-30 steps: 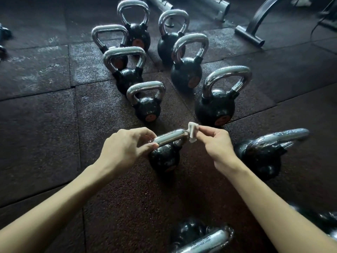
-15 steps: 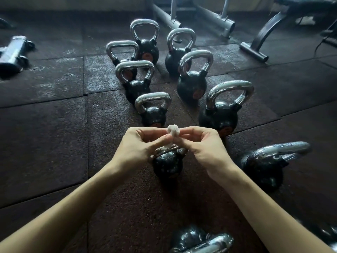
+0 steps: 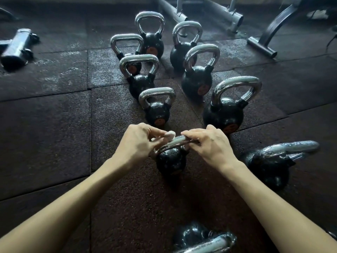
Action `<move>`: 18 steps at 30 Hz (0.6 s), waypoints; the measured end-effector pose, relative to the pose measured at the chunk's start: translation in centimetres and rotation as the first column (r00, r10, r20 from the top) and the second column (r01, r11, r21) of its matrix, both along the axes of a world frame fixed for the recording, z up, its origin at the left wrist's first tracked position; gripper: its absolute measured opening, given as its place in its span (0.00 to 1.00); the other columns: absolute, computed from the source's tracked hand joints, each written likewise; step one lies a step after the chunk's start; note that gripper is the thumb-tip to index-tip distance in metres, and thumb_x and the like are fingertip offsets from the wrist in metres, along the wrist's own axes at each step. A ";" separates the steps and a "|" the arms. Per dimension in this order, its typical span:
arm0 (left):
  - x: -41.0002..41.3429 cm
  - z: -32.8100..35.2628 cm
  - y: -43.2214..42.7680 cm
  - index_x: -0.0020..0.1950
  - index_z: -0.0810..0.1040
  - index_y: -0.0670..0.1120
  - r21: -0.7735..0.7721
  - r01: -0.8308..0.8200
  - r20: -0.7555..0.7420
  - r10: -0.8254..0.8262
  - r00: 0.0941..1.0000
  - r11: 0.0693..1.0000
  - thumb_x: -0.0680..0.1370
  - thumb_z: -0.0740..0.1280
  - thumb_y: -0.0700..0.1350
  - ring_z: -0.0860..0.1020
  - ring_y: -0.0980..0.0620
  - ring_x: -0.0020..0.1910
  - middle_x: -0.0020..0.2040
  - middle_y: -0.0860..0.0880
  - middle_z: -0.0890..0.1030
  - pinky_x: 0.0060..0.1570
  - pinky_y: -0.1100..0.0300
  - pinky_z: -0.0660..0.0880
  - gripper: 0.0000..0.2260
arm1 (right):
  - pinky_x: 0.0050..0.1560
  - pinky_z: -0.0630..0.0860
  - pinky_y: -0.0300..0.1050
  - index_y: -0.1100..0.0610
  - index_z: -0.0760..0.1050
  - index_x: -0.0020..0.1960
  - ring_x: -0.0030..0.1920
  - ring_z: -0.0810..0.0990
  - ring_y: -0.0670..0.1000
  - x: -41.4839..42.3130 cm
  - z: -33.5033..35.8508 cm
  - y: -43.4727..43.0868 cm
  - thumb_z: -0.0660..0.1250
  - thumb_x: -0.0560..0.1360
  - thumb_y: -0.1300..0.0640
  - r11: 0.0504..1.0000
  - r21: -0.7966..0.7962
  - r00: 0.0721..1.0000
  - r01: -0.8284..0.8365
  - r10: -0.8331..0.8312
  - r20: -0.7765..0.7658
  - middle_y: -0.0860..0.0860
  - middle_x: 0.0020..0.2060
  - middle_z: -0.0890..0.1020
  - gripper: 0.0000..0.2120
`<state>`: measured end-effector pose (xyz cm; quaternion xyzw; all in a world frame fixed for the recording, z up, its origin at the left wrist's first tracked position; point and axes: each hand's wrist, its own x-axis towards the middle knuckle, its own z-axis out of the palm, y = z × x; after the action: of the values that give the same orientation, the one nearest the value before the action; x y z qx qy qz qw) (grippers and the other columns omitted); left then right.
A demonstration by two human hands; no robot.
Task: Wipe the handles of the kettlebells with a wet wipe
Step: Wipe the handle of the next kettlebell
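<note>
A small black kettlebell (image 3: 171, 161) stands on the dark rubber floor just in front of me, its chrome handle (image 3: 177, 140) running between my hands. My left hand (image 3: 138, 143) pinches a small crumpled white wet wipe (image 3: 170, 134) against the handle's left end. My right hand (image 3: 211, 145) grips the handle's right end. Several more chrome-handled black kettlebells stand in two rows beyond, the nearest (image 3: 157, 106) and a bigger one (image 3: 226, 110) right behind my hands.
A kettlebell (image 3: 269, 161) lies tipped to the right and another (image 3: 202, 238) lies near the bottom edge. A chrome dumbbell (image 3: 17, 48) rests at far left. Metal rack feet (image 3: 235, 19) and a bench leg (image 3: 262, 46) stand at the back.
The wipe passed from my right hand to my left, going from the handle's right end to its left end. My right hand now grips the handle. The view shifted slightly.
</note>
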<state>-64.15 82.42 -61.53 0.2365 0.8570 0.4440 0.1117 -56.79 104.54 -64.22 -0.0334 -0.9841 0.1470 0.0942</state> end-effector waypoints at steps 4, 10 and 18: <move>-0.1 -0.6 -2.2 0.46 0.89 0.58 0.068 0.000 0.077 -0.005 0.997 0.998 0.71 0.79 0.53 0.78 0.71 0.34 0.35 0.62 0.86 0.35 0.77 0.70 0.05 | 0.48 0.75 0.52 0.37 0.80 0.61 0.41 0.69 0.49 0.6 0.0 0.6 0.70 0.78 0.48 1.000 -0.006 1.000 0.005 -0.006 -0.020 0.36 0.53 0.85 0.13; 1.0 -2.4 -0.6 0.51 0.89 0.54 0.209 -0.072 -0.087 0.092 0.992 0.975 0.71 0.80 0.49 0.82 0.65 0.39 0.42 0.56 0.87 0.38 0.76 0.72 0.09 | 0.50 0.72 0.49 0.37 0.81 0.62 0.43 0.70 0.50 0.7 0.4 1.1 0.70 0.79 0.48 0.998 -0.026 0.998 0.055 -0.054 0.038 0.33 0.38 0.75 0.13; 1.2 -6.0 1.3 0.53 0.89 0.52 0.357 -0.327 0.411 0.168 0.896 0.875 0.72 0.80 0.57 0.86 0.55 0.54 0.47 0.53 0.89 0.65 0.54 0.78 0.14 | 0.51 0.76 0.52 0.45 0.83 0.63 0.46 0.76 0.55 1.9 0.1 2.0 0.71 0.79 0.48 0.976 -0.113 0.981 0.187 -0.180 0.069 0.44 0.32 0.72 0.13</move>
<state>-62.96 83.74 -67.55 0.0540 0.7294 0.6634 0.1581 -54.89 106.55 -64.16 -0.1340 -0.9686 0.1950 0.0763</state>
